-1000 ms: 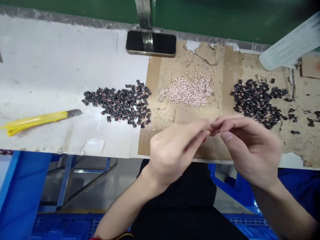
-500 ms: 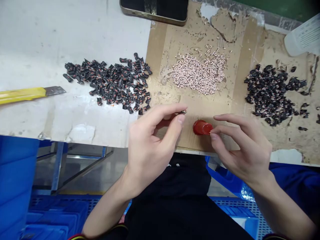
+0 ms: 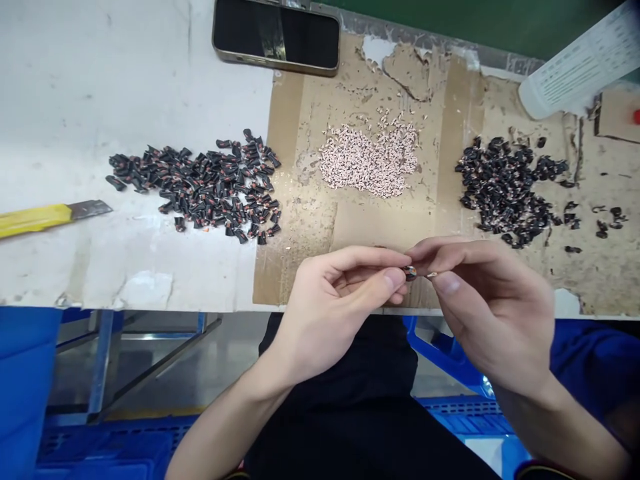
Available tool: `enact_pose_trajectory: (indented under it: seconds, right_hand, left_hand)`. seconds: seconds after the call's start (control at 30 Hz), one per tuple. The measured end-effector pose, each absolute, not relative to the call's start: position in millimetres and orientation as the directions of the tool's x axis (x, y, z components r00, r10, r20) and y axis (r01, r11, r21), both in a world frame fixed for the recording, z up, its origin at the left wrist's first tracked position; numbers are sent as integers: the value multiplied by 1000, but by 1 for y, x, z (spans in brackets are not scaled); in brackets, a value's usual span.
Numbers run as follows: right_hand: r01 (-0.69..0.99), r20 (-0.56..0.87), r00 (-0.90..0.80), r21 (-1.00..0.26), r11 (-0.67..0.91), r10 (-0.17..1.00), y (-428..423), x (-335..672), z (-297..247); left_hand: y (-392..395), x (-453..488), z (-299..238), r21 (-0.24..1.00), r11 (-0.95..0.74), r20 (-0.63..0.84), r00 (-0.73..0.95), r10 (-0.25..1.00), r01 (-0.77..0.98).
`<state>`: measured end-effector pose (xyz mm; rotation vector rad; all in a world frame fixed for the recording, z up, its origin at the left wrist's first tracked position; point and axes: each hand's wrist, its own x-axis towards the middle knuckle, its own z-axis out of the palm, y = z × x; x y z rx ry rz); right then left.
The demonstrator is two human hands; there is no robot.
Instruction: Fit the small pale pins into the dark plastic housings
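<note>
Two bare hands above the near edge of a table (image 3: 160, 290), seen from the head. The grip of the left hand (image 3: 327, 310) is clamped, thumb against forefinger, on a small black piece (image 3: 411, 273), one end of which faces the right and shows a touch of orange. The right hand (image 3: 500, 313) is pinched on a tiny pale piece (image 3: 432, 274), held at the tip of the thumb just beside the black piece, with a narrow gap between the two.

Beyond the hands, three heaps lie in a row. At left, a pile of black pieces with orange marks (image 3: 205, 190) spreads over the white surface, its right end reaching the border of a cardboard sheet (image 3: 385, 223). At centre, a heap of pale grains (image 3: 370, 163) rests on the cardboard (a few strays lie along its far side). At right, a heap of black and pale bits (image 3: 510, 193) lies on the same cardboard, with loose bits scattered farther right. A yellow knife (image 3: 35, 221) lies at far left, its blade directed toward the left pile. A phone (image 3: 275, 37) lies near the far edge, and a white container (image 3: 575, 70) is at upper right.
</note>
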<state>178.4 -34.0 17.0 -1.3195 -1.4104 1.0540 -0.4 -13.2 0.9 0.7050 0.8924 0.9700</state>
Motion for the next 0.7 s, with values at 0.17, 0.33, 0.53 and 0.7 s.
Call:
enact_pose_trajectory:
  seconds: [0.17,0.33,0.53,0.7]
  right_hand:
    - [266,66,-9,-962,66,998,-34,175,18]
    - [274,90,-25,-957,93,996,-32,173,19]
    - [305,167,-101,-933,190,981,-27,176,17]
    - [315,206,-92,-922,224,974,-26,180,17]
  left_hand:
    - [-14,0,-1,826,406,-309,286,907,-392]
    - [-14,0,0,846,403,-318,275,907,-349]
    - [-12,-2,6,808,443,-349,291,891,-387]
    - [-11,-1,12,787,459,-366,288,885,-411]
